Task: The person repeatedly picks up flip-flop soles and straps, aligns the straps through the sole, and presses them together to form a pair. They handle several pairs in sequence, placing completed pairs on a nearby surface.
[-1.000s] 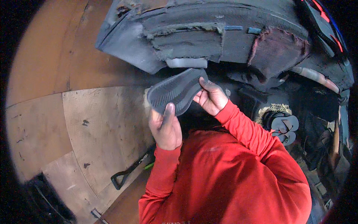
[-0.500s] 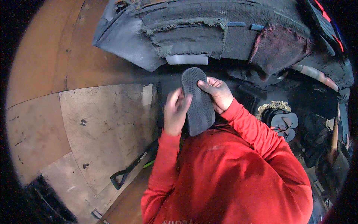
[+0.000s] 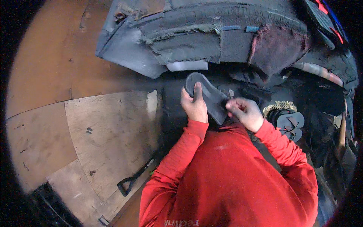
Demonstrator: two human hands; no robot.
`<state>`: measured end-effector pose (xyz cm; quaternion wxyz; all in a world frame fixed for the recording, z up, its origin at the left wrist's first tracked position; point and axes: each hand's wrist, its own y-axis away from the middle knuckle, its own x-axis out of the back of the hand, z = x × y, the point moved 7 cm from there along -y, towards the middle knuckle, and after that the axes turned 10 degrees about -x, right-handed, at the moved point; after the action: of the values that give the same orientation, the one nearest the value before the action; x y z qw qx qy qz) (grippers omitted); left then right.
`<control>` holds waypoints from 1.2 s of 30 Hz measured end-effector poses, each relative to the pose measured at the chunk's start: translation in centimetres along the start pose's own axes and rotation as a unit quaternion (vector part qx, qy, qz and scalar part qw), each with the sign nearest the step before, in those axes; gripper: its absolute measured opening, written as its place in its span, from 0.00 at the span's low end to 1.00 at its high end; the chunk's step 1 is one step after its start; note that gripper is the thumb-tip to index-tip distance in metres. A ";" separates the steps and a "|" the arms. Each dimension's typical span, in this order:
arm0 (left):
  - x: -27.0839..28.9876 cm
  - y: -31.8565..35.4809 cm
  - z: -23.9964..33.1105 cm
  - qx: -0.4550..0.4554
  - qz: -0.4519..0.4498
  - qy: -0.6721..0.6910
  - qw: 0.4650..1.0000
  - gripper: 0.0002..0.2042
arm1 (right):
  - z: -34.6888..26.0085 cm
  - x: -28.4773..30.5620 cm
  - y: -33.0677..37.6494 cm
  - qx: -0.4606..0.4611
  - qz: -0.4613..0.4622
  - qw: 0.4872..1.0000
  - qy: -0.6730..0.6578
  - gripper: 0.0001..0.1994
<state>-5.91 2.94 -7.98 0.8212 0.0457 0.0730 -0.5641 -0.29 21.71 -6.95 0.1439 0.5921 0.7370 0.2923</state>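
Note:
A dark grey flip-flop sole (image 3: 213, 99) with fine ridges is held up in front of my torso, tilted and looking bent or twisted. My left hand (image 3: 194, 105) grips its upper left side, thumb lying across the face. At the sole's right edge is my right hand (image 3: 245, 112), its fingers pinched together and slightly blurred. Whether they hold the edge or a small piece at it, I cannot make out. Several grey flip-flops (image 3: 290, 121) lie stacked to the right of my right forearm.
Ahead stands a worn, dark padded bench (image 3: 234, 45) with frayed cloth patches and a pale block (image 3: 187, 66) at its lower edge. Wooden panels (image 3: 113, 132) spread out on the left, with a black handle (image 3: 128, 183) near them. A black-and-red sandal (image 3: 321, 22) sits far right.
The sole has turned from upright, tread showing, to a bent slant. My left hand has taken hold of its upper side; my right hand has moved down and right to its edge.

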 end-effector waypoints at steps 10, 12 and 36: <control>0.0 -0.7 0.1 0.005 0.034 0.108 0.994 0.11 | 4.4 -2.8 -3.3 -0.240 -0.193 0.851 -0.425 0.14; 0.1 -0.4 0.8 0.000 0.022 0.149 0.989 0.12 | 2.8 -0.4 -6.3 -0.098 -0.220 0.879 -0.412 0.14; 4.0 1.8 2.0 0.165 -0.098 0.109 0.975 0.12 | -4.9 -0.1 1.5 0.274 -0.004 0.938 0.214 0.28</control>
<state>-2.67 -0.35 -6.73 0.7305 0.2341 0.0722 -0.6374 -1.81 20.53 -2.20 -0.1840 0.5290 0.8043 0.1984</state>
